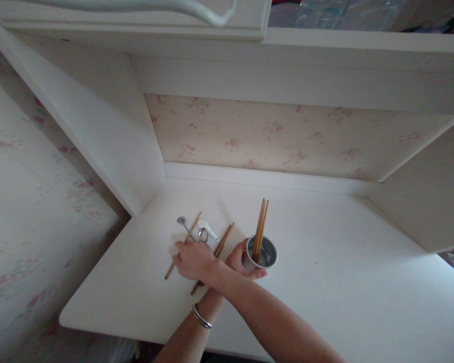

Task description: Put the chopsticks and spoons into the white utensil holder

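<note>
My forearms cross, the right one above the left. My left hand (237, 260), with a silver bangle (202, 317) on its wrist, is wrapped around a round utensil holder (273, 251). Its grey inside shows drain holes at the bottom, and a few wooden chopsticks (262, 227) stand in it, leaning on the rim. On the left, my right hand (194, 259) has its fingers closed on a chopstick (193, 226) that slants across the tabletop. More chopsticks (225, 239) lie partly under my right wrist. Beyond that hand are a metal spoon (181, 220), a white spoon (209, 228) and another shiny metal piece (203, 235).
The white desk (336, 282) has a rounded front left corner. A side panel (98, 116) rises at the left, and another panel (427, 186) at the right. Overhead runs a shelf (287, 75) with a cabinet door and its handle (212, 17). Floral wallpaper (249, 133) covers the back.
</note>
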